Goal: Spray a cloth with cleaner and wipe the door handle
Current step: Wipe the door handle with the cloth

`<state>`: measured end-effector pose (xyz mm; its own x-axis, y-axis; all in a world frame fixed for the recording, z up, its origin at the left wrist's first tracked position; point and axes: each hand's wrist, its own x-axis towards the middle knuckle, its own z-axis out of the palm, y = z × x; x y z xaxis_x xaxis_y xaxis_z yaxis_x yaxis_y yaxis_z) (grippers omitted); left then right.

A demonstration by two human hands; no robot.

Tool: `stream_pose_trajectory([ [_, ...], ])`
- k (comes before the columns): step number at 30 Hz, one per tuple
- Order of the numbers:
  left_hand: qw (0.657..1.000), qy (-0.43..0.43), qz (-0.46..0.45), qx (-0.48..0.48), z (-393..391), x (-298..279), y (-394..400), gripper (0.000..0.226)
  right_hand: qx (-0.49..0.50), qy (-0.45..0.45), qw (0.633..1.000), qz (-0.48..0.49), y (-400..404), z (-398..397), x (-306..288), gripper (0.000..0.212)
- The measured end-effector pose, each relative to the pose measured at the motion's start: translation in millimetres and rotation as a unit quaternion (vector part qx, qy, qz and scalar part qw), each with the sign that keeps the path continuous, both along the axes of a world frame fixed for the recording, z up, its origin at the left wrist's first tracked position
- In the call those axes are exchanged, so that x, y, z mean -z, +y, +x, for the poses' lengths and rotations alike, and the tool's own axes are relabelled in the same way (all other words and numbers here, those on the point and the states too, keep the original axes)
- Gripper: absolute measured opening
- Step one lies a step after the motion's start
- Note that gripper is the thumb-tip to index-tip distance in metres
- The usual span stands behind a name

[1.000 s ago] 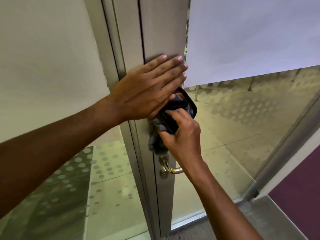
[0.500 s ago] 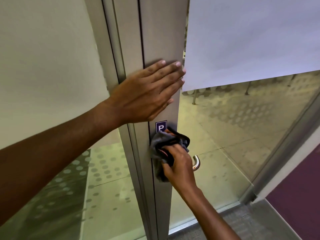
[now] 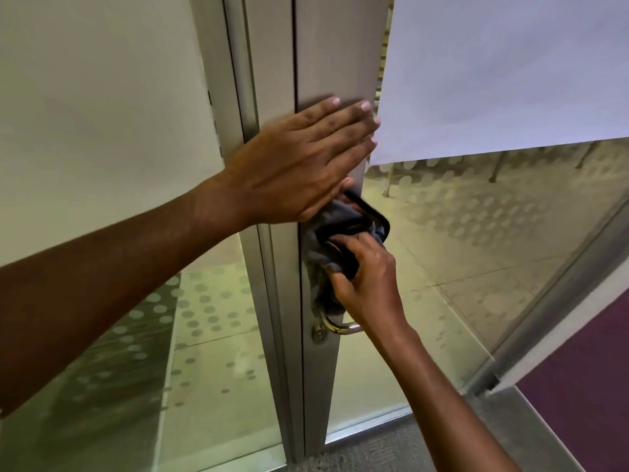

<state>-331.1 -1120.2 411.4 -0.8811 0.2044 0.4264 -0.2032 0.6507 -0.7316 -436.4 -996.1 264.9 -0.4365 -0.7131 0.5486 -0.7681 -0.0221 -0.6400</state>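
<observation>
My left hand [image 3: 303, 165] lies flat, fingers spread, against the grey metal door frame [image 3: 326, 63] just above the handles. My right hand [image 3: 367, 284] grips a dark grey cloth [image 3: 326, 240] bunched around a black loop handle [image 3: 377, 216] on the door's edge. Part of the cloth hangs down along the frame. Below it, a silver lever handle [image 3: 337, 327] sticks out to the right, partly hidden behind my right wrist.
A white sheet [image 3: 510, 69] covers the upper glass of the door on the right. Frosted dotted glass panels [image 3: 211, 301] flank the frame. A grey carpet strip [image 3: 384, 447] and a purple floor [image 3: 585, 403] lie at the lower right.
My right hand has carried the cloth back up from near the lever handle to the black loop handle. The view shifted slightly; my left hand stays pressed on the frame.
</observation>
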Motion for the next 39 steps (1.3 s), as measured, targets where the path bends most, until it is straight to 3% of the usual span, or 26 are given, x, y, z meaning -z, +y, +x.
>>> stream_pose_trajectory([
  [7,1.0,0.004,-0.013,0.001,-0.8,-0.2,-2.5,0.056,-0.007,-0.041,0.997,0.072,11.0,3.5,33.2,0.039],
  [15,1.0,-0.008,0.002,-0.003,1.5,-1.2,-0.3,0.058,0.023,0.009,0.994,-0.103,-1.9,0.7,-22.7,0.048],
  [20,1.0,-0.002,0.005,0.005,0.6,-0.5,-2.3,0.057,0.016,0.036,0.998,-0.041,-3.0,2.8,-11.3,0.054],
  [25,1.0,-0.001,-0.01,0.001,0.5,0.8,-2.9,0.056,-0.011,-0.009,0.995,0.095,7.8,12.5,33.5,0.051],
  [30,1.0,0.004,-0.016,-0.002,1.5,0.2,-1.9,0.056,-0.044,-0.03,0.984,0.171,14.3,3.7,33.2,0.045],
  [33,1.0,0.006,-0.017,-0.001,0.1,-0.2,1.2,0.055,-0.049,-0.114,0.984,0.126,28.2,-10.7,20.1,0.044],
  [36,1.0,0.008,-0.02,-0.001,-0.6,-0.2,1.9,0.055,-0.063,-0.248,0.967,-0.015,56.5,-32.3,-7.8,0.03],
  [39,1.0,0.002,-0.017,-0.006,0.5,-0.4,1.2,0.056,-0.072,-0.318,0.937,-0.128,88.8,-51.0,-41.6,0.019],
])
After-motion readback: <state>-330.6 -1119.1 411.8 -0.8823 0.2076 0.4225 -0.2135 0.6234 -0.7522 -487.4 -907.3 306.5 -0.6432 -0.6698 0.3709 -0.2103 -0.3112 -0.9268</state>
